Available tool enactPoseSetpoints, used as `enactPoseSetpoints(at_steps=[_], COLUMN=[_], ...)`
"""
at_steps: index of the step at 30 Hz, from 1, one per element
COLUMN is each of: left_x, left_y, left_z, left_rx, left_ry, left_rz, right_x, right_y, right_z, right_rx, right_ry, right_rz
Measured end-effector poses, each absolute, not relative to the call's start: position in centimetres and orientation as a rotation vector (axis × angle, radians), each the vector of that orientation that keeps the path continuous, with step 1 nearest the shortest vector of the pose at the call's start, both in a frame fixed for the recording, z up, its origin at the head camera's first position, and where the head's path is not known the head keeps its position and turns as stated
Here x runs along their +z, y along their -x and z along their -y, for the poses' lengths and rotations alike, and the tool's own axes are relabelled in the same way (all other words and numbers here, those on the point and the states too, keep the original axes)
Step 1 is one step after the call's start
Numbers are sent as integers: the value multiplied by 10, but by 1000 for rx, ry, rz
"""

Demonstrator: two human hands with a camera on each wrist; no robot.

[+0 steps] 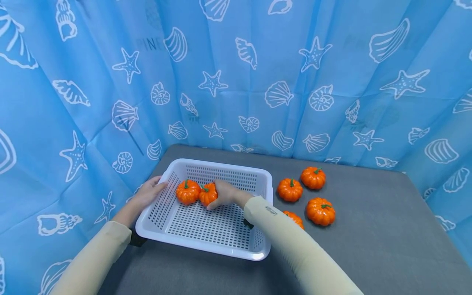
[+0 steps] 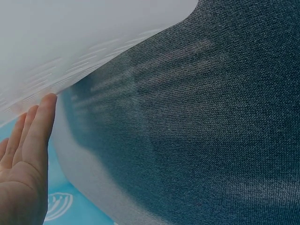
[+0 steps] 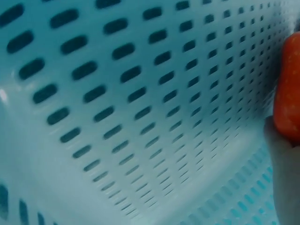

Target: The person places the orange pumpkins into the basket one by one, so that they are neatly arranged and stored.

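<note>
Pumpkin [image 1: 209, 196] held, stem [image 1: 203, 188] tilting left, basket [image 1: 203, 245] crosswise

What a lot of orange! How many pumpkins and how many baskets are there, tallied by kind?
Pumpkins: 6 (2 in the basket, 4 outside it, one of those partly hidden by the right sleeve)
Basket: 1
Total: 7

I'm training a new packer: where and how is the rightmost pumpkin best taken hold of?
Probably round the widest part of the rightmost pumpkin, coming from above and the right. Its body is rounded and ribbed, while the stem on top looks slim for lifting. The other pumpkins all lie to its left or beyond, so the right side leaves more room.
</note>
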State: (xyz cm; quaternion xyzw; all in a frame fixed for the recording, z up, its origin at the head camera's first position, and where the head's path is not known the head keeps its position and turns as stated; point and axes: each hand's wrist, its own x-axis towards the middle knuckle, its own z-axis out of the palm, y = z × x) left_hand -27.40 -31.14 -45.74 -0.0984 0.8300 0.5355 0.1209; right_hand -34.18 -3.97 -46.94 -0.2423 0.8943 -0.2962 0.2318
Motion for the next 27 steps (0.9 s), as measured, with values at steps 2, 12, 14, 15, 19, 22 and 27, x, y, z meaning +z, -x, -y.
enactPoseSetpoints(at_steps=[2,12,14,15,19,22,27], left_x=[-457,-458,-458,-458,-457,-457,-457], left_y=[274,274,275,274,274,273,273], left_z=[311,312,312,312,310,310,310], left_rx=[1562,1561,1563,1564,1570,1566,1563], left_ry=[288,273,274,275,282,280,282], left_rz=[-2428,-2431,-2432,-2432,-2430,-2430,-2422], right_x=[-470,-476,-476,-476,-477,-477,-475], right_y=[343,344,343,343,343,343,343], right_z=[39,36,37,37,38,39,42], right_rx=[-830,-771,-740,-725,-697,-668,-539], right_ry=[673,655,631,618,569,576,618], right_rz=[-2440,-2440,-2464,-2475,-2502,-2523,-2578])
